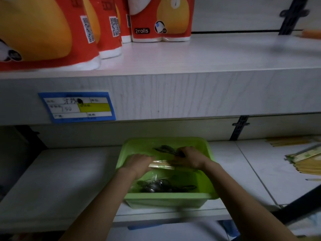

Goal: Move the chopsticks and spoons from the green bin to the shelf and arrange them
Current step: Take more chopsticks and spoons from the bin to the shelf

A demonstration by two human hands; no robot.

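Note:
A green bin (211, 173) stands on the lower white shelf (57, 178). Both my hands are inside it. My left hand (139, 163) and my right hand (190, 158) grip a wrapped pack of pale chopsticks (160, 165) from either end. Dark spoons in clear wrap (163, 186) lie at the near end of the bin, and another dark spoon (165, 148) lies at the far end, touching my right fingers. Packs of chopsticks (305, 160) lie on the shelf to the right.
The upper shelf (191, 56) carries red and yellow paper-roll packs (161, 20) at the left; a blue price tag (78, 106) is on its front edge. Black shelf brackets (238, 127) stand at the back right. More chopsticks (293, 141) lie behind.

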